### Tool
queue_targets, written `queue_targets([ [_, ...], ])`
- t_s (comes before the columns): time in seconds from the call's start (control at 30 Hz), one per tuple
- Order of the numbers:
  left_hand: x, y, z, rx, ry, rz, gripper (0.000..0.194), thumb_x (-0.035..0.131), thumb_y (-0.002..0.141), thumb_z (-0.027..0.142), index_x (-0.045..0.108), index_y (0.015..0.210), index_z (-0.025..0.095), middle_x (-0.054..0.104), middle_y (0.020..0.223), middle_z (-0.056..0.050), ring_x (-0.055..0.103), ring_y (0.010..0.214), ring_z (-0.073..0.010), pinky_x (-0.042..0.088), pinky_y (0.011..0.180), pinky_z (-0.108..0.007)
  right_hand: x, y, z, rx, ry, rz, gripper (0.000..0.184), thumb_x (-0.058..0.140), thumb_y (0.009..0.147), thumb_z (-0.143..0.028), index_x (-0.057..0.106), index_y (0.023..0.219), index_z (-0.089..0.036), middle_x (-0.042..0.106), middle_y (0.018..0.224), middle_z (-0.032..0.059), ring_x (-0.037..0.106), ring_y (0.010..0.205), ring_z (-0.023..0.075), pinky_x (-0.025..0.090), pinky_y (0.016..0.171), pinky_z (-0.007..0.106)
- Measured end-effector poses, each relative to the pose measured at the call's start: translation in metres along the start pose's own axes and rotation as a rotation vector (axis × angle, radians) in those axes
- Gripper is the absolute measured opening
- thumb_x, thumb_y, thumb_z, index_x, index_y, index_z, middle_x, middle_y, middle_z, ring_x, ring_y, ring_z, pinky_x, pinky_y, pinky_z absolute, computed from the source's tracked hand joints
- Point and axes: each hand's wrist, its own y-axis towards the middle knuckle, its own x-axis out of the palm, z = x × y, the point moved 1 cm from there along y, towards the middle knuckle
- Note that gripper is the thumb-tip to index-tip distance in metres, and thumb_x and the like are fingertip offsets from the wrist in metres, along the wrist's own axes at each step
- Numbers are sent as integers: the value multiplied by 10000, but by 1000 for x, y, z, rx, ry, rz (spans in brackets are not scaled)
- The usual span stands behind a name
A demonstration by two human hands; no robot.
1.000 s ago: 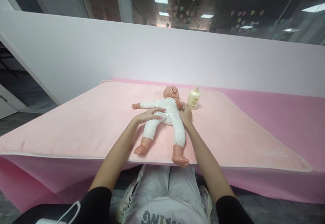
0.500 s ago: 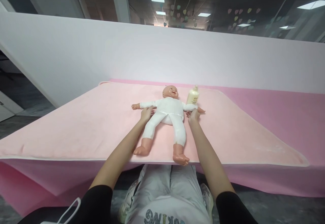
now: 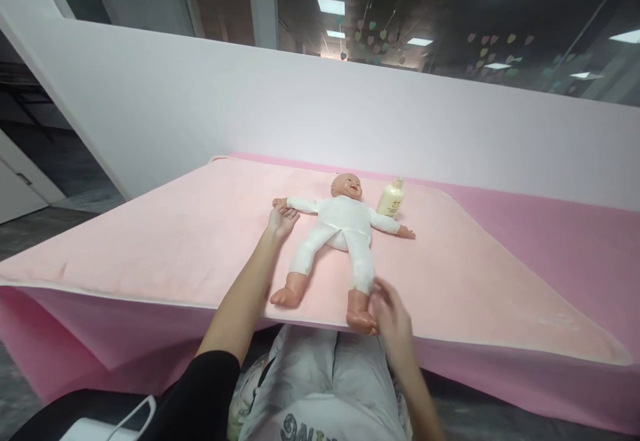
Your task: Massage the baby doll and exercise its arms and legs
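A baby doll [image 3: 345,218] in a white cloth body lies on its back, arms spread, its bare feet near the table's front edge. My left hand [image 3: 283,221] is palm up at the doll's hand on the left side, fingers stretched out; whether it touches that hand I cannot tell. Down by the doll's foot [image 3: 359,311] on the right, my right hand [image 3: 393,321] is smeared by motion, so its fingers are unclear. A cream-coloured pump bottle [image 3: 391,199] stands behind the doll's arm on the right.
Under the doll a pale pink blanket [image 3: 165,241] covers much of the pink-draped table [image 3: 560,248]. Behind it rises a white partition [image 3: 300,108] with dark glass above. My legs [image 3: 325,361] are at the front edge. A white device [image 3: 100,430] sits low on the left.
My right hand has left the doll's arm and come back toward the foot. My left hand has moved out to the doll's hand and turned palm up. The camera view has tilted slightly.
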Motion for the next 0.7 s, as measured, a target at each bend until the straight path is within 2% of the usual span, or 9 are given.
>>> queue_targets([
  [0.07, -5, 2, 1, -69, 8, -72, 183, 516, 895, 255, 549, 1034, 140, 621, 971, -125, 649, 958, -209, 549, 849, -358, 5, -33, 9, -204, -275, -34, 464, 609, 861, -481, 603, 1232, -202, 665, 1229, 131, 618, 1140, 310, 385, 1081, 584],
  [0.13, -7, 4, 3, -111, 33, -122, 279, 491, 913, 299, 534, 1124, 122, 622, 1041, -161, 640, 1027, -248, 547, 868, -416, 13, -46, 14, -380, -460, 19, 473, 630, 863, -445, 586, 1262, -194, 665, 1228, 137, 611, 1144, 327, 343, 1093, 626],
  [0.2, -5, 6, 0, -118, 76, -149, 325, 498, 912, 309, 524, 1171, 114, 622, 1054, -169, 636, 1051, -262, 545, 872, -429, 19, -45, 13, -467, -528, 51, 437, 617, 879, -394, 576, 1269, -201, 680, 1173, 130, 631, 1079, 310, 408, 1044, 591],
  [0.27, 2, 11, -8, -69, 156, -158, 348, 522, 900, 298, 522, 1200, 122, 628, 1043, -158, 636, 1055, -256, 543, 873, -407, 19, -36, 8, -458, -496, 68, 400, 584, 896, -344, 563, 1274, -217, 677, 1111, 119, 645, 999, 277, 502, 939, 500],
  [0.33, 13, 17, -23, 92, 276, -128, 406, 570, 869, 268, 506, 1256, 162, 632, 1058, -128, 631, 1067, -237, 533, 891, -373, 13, -26, 0, -421, -427, 140, 370, 560, 896, -306, 558, 1257, -225, 640, 1094, 117, 633, 989, 262, 536, 858, 436],
  [0.43, 28, 22, -48, 488, 523, -70, 691, 691, 763, 208, 409, 1393, 246, 598, 1207, -103, 601, 1137, -221, 502, 942, -343, 0, -6, -14, -429, -368, 321, 305, 565, 864, -275, 581, 1163, -218, 545, 1156, 136, 580, 1084, 286, 533, 848, 438],
  [0.5, 35, 22, -62, 679, 712, -171, 853, 733, 717, 197, 333, 1468, 263, 540, 1326, -118, 566, 1198, -237, 483, 971, -348, -7, 14, -25, -478, -357, 374, 271, 583, 844, -279, 585, 1106, -209, 492, 1191, 149, 551, 1122, 299, 528, 856, 457],
  [0.6, 36, 17, -69, 880, 1011, -355, 812, 647, 796, 210, 287, 1522, 270, 525, 1357, -120, 521, 1239, -263, 449, 1015, -386, -5, 58, -37, -581, -357, 424, 206, 639, 828, -330, 594, 988, -207, 475, 1112, 125, 555, 1081, 285, 510, 898, 472],
  [0.7, 34, 16, -66, 968, 1338, -366, 664, 513, 858, 176, 375, 1503, 240, 573, 1176, -126, 551, 1121, -269, 445, 993, -405, 10, 112, -35, -670, -395, 396, 120, 614, 849, -337, 595, 874, -222, 476, 1004, 89, 566, 1002, 254, 518, 863, 428],
])
